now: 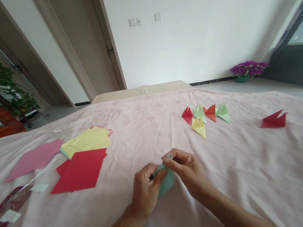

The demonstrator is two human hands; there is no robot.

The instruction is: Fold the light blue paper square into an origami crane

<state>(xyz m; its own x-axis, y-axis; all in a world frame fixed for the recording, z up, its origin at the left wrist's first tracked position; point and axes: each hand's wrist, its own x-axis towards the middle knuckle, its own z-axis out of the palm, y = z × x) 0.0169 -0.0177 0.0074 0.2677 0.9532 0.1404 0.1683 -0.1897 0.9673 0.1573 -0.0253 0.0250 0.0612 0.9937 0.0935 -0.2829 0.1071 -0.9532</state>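
Note:
A folded piece of light green origami paper point(167, 183) is held between both hands, low in the middle of the view. My left hand point(145, 189) pinches its left side, the thumb lying across the front. At the upper tip, my right hand point(188, 168) grips the paper between thumb and fingers. The fingers cover part of the folds. Beyond and to the right lie several small folded paper pieces, among them a yellow one point(199, 127), an orange one point(210, 112) and a pale green one point(222, 112).
Red sheets point(81, 172), yellow sheets point(93, 139) and a pink sheet point(33, 158) lie at left on the pink tablecloth point(131, 131). A clear plastic packet point(12, 206) is near the left edge. Folded red papers point(275, 120) sit at right.

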